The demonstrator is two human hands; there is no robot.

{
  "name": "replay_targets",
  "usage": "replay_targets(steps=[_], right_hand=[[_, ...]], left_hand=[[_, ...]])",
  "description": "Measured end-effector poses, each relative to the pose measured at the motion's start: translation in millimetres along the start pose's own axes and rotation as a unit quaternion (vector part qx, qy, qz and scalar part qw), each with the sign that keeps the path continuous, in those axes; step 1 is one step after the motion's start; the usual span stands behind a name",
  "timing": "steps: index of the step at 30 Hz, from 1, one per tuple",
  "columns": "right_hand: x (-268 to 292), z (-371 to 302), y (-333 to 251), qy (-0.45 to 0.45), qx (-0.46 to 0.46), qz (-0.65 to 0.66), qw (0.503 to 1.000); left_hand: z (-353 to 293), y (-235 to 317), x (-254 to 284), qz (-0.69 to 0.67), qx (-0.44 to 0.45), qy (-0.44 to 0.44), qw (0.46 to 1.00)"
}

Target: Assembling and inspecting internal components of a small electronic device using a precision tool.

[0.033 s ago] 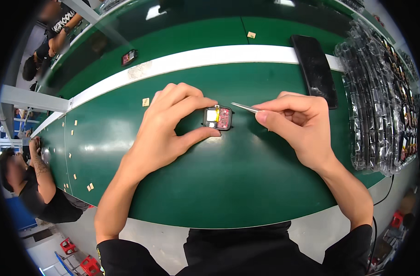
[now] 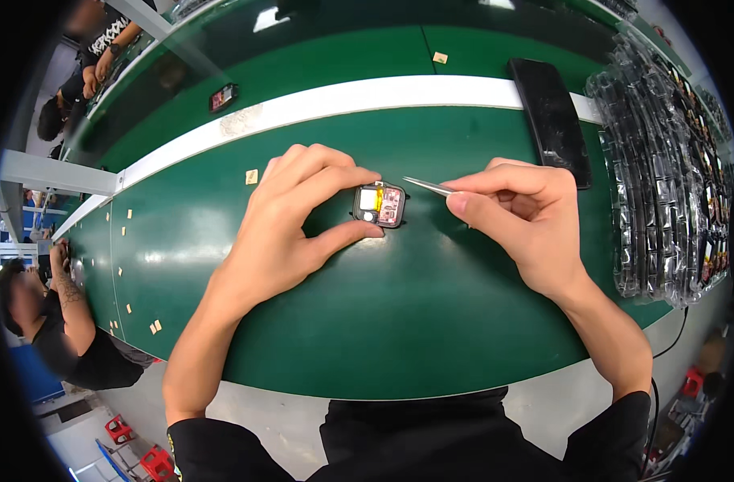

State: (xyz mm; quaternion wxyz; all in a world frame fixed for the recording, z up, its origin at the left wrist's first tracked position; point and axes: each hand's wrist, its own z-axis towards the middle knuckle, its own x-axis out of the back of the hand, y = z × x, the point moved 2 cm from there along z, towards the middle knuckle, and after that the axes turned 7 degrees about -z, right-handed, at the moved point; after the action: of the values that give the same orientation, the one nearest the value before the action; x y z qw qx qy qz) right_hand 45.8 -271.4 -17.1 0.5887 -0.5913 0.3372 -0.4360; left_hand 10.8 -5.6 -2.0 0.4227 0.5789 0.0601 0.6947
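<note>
A smartwatch body without its cover sits on the green bench, its inside facing up. Within the dark square case I see a whitish block, a strip of yellow tape and a reddish circuit board. My left hand grips the case between thumb and forefinger from its left side. In my right hand is a pair of metal tweezers, pinched between thumb and fingers. The tips point left and stop just above the case's upper right corner, apart from it.
Stacked clear plastic trays stand at the right. A long black box-like object leans across the white rail. Beyond that rail lies another small watch-like device. Small tan paper pieces dot the bench. Co-workers sit at the left.
Both hands keep their grips. The watch case is tilted slightly differently, its board catching more light, and the whole view has shifted a little.
</note>
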Motion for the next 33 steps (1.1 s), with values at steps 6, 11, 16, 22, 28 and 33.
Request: replay_targets(steps=[6,11,16,22,28,33], right_hand=[[-0.8,-3.9,-3.8,-0.008,0.031,-0.035,0.999],[-5.6,-0.8,-9.0,-0.039,0.14,-0.234,0.961],[-7.0,0.7,-5.0,-0.037,0.148,-0.243,0.958],[-9.1,2.0,-4.0,-0.035,0.159,-0.256,0.953],[-8.5,2.3,-3.6,-0.037,0.172,-0.261,0.949],[-7.9,1.7,-3.7,-0.023,0.18,-0.257,0.949]], left_hand=[[-2.4,4.6,-4.4,-0.082,0.004,-0.044,0.996],[0.7,0.3,-4.9,-0.088,0.011,-0.049,0.995],[-1.0,-5.1,-6.5,-0.086,0.009,-0.049,0.995],[0.6,-5.4,-4.7,-0.083,0.013,-0.059,0.995],[1.3,-5.1,-3.0,-0.076,0.019,-0.066,0.995],[1.6,-5.4,-2.0,-0.077,0.017,-0.073,0.994]])
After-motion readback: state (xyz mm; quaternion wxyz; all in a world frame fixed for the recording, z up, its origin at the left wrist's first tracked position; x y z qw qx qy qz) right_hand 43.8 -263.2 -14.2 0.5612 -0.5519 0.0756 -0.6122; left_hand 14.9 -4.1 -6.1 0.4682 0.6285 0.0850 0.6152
